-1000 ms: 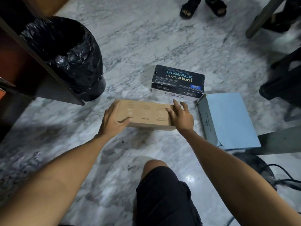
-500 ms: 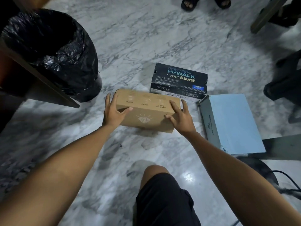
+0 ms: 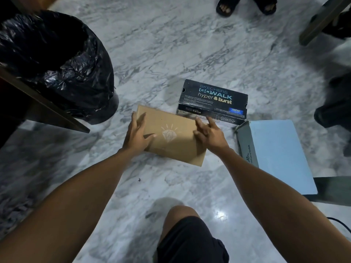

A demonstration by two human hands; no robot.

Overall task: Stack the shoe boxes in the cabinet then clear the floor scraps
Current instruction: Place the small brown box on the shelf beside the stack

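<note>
A brown cardboard shoe box (image 3: 176,147) with a white diamond logo is tilted so its broad face points up at me, just above the marble floor. My left hand (image 3: 136,135) grips its left end, thumb on the logo face. At the right end, my right hand (image 3: 210,135) holds the box with the thumb on the face and the fingers spread over the far edge. A black Skechers shoe box (image 3: 212,99) lies on the floor just behind it. To the right lies a light blue shoe box (image 3: 275,149).
A bin lined with a black bag (image 3: 57,63) stands at the left, behind a dark wooden cabinet edge (image 3: 43,103). A small dark scrap (image 3: 139,179) lies on the floor. Someone's sandalled feet (image 3: 226,6) are at the top, furniture legs (image 3: 322,19) at the upper right.
The brown box has come up off the floor and rotated towards me, so its logo face now shows fully. Both hands stayed on its ends.
</note>
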